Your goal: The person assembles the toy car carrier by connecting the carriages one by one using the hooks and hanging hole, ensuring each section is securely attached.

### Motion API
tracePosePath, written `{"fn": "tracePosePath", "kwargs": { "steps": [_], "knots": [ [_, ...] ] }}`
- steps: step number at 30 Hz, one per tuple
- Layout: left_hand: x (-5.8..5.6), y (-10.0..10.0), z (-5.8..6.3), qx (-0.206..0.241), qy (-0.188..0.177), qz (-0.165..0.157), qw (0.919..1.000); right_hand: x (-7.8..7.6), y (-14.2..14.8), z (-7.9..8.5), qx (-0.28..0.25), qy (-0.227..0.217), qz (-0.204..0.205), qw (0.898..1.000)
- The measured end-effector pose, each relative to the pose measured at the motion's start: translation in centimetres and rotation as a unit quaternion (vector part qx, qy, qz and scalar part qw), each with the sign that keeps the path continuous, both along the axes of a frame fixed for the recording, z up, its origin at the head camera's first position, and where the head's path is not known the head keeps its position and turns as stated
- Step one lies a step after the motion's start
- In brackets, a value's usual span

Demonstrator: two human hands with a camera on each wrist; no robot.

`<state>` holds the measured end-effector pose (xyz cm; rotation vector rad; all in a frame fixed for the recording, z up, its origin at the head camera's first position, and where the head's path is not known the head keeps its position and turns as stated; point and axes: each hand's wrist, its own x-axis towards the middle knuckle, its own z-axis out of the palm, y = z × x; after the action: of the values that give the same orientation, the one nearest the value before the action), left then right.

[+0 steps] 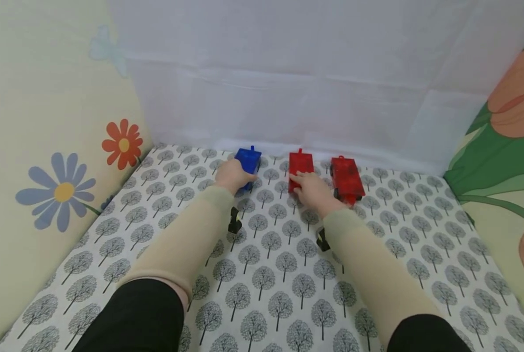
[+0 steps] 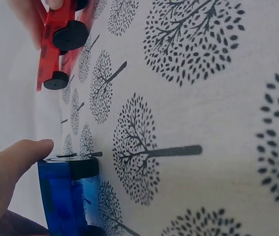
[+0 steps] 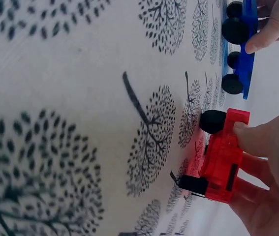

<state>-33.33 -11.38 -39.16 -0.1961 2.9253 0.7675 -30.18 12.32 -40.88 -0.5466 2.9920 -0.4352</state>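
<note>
Near the back of the cloth, my left hand (image 1: 232, 176) grips a blue toy wagon (image 1: 247, 159) with wheels and a small tab at its far end. The left wrist view shows the thumb (image 2: 33, 147) along the near end of the blue wagon (image 2: 60, 196). To the right, my right hand (image 1: 315, 193) holds a red toy wagon (image 1: 300, 161). Its thumb lies on one side and the fingers on the other in the right wrist view, where black wheels show under the red wagon (image 3: 223, 162). A second red wagon (image 1: 347, 176) stands right of that hand, untouched.
A white cloth with a tree print (image 1: 279, 303) covers the table. Close behind the wagons hangs a white curtain (image 1: 288, 98). Flower-printed fabric (image 1: 63, 122) stands along the left side, and more printed fabric (image 1: 499, 156) along the right.
</note>
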Motion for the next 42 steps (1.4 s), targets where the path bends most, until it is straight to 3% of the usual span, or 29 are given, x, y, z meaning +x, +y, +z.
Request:
{"fn": "tracePosePath", "kwargs": {
  "steps": [10, 20, 30, 38, 42],
  "knots": [
    [0.1, -0.4, 0.1, -0.014, -0.010, -0.017, 0.9997, -0.7, -0.4, -0.7, -0.031, -0.005, -0.021, 0.999],
    [0.7, -1.1, 0.9, 0.019, 0.003, -0.049, 0.9986, -0.9, -0.4, -0.3, -0.038, -0.018, -0.033, 0.999],
    [1.9, -1.6, 2.1, -0.017, 0.013, -0.157, 0.9874, -0.9, -0.3, -0.1, -0.036, -0.033, -0.042, 0.998],
    [3.7, -2.0, 3.0, -0.004, -0.022, -0.251, 0.9678, -1.2, -0.1, -0.2, -0.044, -0.042, -0.057, 0.997],
    [4.8, -2.8, 3.1, -0.027, -0.035, -0.289, 0.9563, -1.3, -0.5, -0.4, -0.042, -0.044, -0.049, 0.997]
  ]
}}
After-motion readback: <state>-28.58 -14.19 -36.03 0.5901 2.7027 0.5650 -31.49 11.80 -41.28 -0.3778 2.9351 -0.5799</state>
